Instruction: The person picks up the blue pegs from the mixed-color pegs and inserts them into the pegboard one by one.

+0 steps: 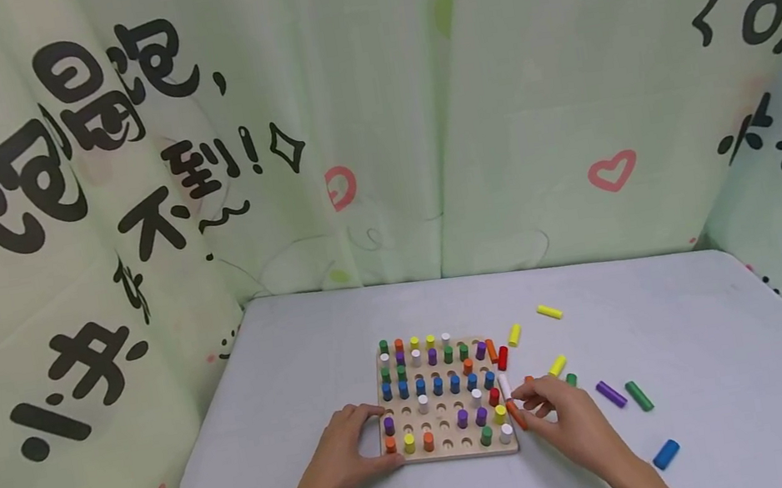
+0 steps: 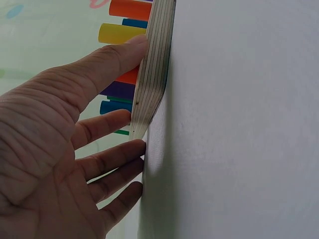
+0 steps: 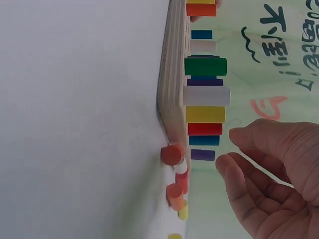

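Note:
A wooden pegboard [image 1: 456, 447] with rows of coloured pegs lies on the table. My left hand [image 1: 346, 450] spans its near left corner, steadying it. In the left wrist view the thumb [image 2: 107, 64] rests against the front edge. The index fingertip touches the board's left side, and the other fingers are spread straight. My right hand [image 1: 568, 422] is by the board's right edge, thumb and index fingertips apart with nothing between them in the right wrist view. Close to these fingers an orange peg [image 1: 516, 415] and a white peg [image 1: 505, 385] lie along the edge.
Loose pegs are scattered right of the board: yellow [image 1: 549, 311], red [image 1: 502, 358], purple [image 1: 611, 394], green [image 1: 639, 396] and blue [image 1: 666, 454] among them. Several board holes show bare. A printed curtain [image 1: 371, 112] hangs behind the white table [image 1: 285, 344].

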`<action>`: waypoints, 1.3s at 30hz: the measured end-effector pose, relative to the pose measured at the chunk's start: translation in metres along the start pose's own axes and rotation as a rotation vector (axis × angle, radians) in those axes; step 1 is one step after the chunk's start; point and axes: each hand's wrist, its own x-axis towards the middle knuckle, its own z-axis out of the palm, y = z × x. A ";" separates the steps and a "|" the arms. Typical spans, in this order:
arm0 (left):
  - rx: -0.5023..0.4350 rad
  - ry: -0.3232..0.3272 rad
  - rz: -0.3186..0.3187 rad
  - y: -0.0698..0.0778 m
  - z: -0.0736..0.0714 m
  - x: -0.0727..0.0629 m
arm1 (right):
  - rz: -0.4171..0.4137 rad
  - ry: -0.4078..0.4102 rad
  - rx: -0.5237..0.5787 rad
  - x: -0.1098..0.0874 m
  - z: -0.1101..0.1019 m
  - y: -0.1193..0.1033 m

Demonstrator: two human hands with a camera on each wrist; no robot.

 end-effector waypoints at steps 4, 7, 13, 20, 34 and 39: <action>-0.005 0.001 -0.002 0.001 0.000 0.000 | 0.018 0.006 -0.015 -0.007 -0.001 0.007; -0.005 0.004 0.002 0.000 0.000 0.000 | 0.034 0.019 -0.029 -0.013 -0.003 0.013; 0.002 0.003 0.004 0.001 0.001 0.000 | 0.061 0.039 -0.067 -0.022 -0.009 0.028; -0.003 0.001 0.004 0.002 0.000 0.000 | 0.091 0.073 -0.084 -0.028 -0.019 0.047; 0.002 0.010 -0.003 0.001 0.002 0.001 | 0.087 0.191 -0.115 -0.044 -0.044 0.079; 0.003 0.010 0.001 0.002 0.002 0.000 | 0.118 0.198 -0.122 -0.050 -0.052 0.088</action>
